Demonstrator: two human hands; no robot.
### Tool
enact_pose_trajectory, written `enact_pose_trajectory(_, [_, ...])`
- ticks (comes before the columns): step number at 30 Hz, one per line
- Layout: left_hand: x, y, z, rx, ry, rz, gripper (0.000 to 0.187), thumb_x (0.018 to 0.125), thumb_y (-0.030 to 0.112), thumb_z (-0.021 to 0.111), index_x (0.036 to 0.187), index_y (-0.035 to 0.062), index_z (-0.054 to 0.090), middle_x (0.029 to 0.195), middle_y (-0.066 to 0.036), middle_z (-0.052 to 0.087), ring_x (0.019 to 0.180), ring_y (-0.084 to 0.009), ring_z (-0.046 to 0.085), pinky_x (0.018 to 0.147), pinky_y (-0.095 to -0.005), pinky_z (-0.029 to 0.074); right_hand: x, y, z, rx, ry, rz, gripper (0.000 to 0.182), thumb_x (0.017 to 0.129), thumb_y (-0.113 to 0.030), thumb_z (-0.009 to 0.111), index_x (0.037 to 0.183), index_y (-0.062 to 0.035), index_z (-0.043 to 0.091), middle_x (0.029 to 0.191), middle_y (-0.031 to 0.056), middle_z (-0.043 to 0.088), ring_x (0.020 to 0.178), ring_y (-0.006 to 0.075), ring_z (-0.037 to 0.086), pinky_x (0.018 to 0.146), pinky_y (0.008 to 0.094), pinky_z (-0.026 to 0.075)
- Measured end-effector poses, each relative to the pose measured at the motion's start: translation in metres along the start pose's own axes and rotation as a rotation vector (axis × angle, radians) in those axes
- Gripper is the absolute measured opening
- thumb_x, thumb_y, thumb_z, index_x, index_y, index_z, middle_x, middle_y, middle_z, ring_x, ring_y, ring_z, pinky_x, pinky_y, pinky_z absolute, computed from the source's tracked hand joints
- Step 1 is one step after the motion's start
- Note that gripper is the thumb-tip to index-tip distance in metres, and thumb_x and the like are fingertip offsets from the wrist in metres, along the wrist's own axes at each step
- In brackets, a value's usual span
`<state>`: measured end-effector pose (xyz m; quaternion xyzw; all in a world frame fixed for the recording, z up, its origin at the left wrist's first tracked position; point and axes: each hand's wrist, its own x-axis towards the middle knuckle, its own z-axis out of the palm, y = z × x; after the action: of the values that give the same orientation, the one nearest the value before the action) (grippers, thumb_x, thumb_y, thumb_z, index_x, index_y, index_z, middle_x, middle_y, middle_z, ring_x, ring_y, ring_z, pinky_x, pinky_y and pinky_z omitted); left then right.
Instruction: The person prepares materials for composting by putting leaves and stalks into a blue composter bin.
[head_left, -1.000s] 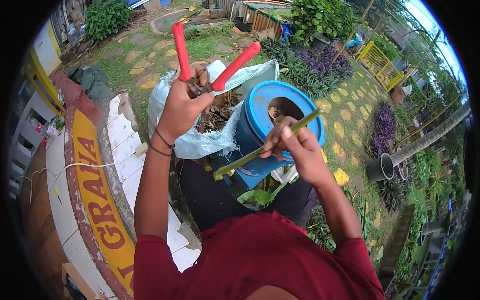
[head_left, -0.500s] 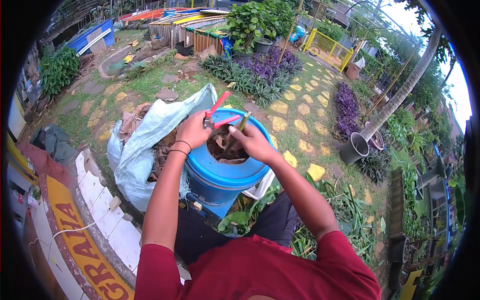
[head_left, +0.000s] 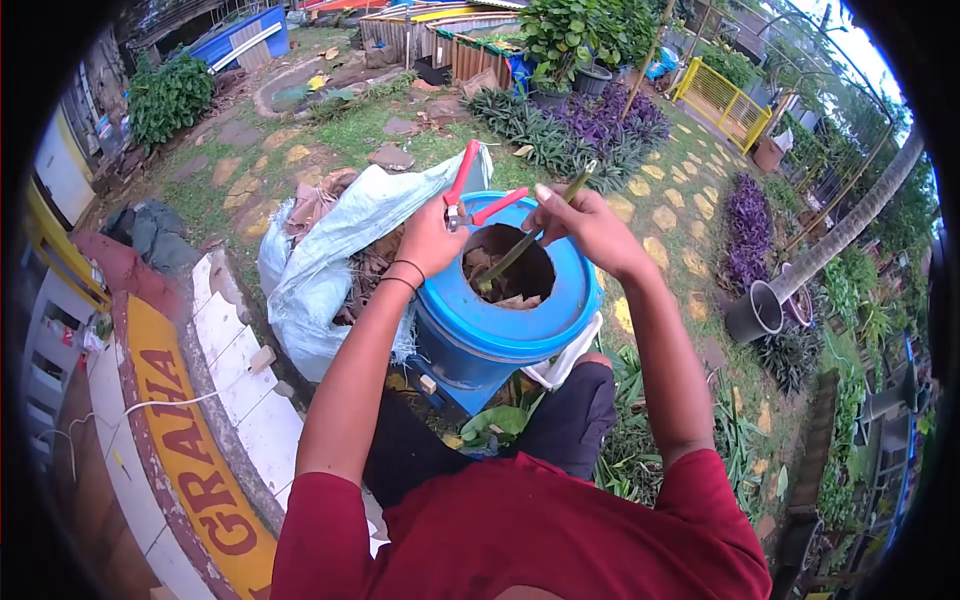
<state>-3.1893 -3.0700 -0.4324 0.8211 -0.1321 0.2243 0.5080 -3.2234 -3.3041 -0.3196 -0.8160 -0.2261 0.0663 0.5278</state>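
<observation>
Pruning shears (head_left: 464, 190) with red handles are in my left hand (head_left: 432, 238), above the left rim of a blue bin; their handles are spread apart. Between the thumb and fingers of my right hand (head_left: 580, 222) is a green stem (head_left: 527, 240), slanting down over the opening in the bin's lid. The blue bin (head_left: 490, 350) stands in front of my knees, with brown dry leaves (head_left: 510, 298) showing inside its round opening. Against its left side leans a pale blue woven sack (head_left: 315, 265) holding dry brown leaves.
Cut green leaves (head_left: 640, 440) lie to the right of my legs. A tiled ledge (head_left: 225, 365) curves along the left. Beyond the bin are stepping stones (head_left: 655, 250), purple plants (head_left: 610, 115) and a yellow fence (head_left: 722, 105). A grey pot (head_left: 755, 312) rests at the right.
My right hand has moved right and up with the stem, which now sits higher out of the opening. The camera view has shifted, and the shears remain in my left hand.
</observation>
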Motion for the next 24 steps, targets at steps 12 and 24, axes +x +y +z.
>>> enact_pose_trajectory(12, [0.001,-0.004,0.001,0.065,-0.056,0.030,0.020,0.075,0.011,0.065,0.093,0.0041,0.058,0.076,-0.012,0.061,0.068,-0.0277,0.061,0.067,-0.0385,0.049,0.004,-0.021,-0.013,-0.178,-0.043,-0.080,0.047,0.099,-0.043,0.055,0.096,0.0027,0.067,0.084,0.0101,0.068,0.076,0.0165,0.062,0.073,0.0337,0.050])
enact_pose_trajectory(24, [-0.002,-0.009,0.003,0.011,-0.033,0.031,0.021,0.075,0.011,0.065,0.094,0.0021,0.059,0.078,-0.014,0.064,0.070,-0.0285,0.064,0.068,-0.0380,0.051,0.025,0.066,0.047,-0.668,-0.304,-0.031,0.047,0.095,-0.045,0.059,0.096,0.0010,0.067,0.084,0.0257,0.067,0.083,0.0396,0.066,0.076,0.0465,0.049])
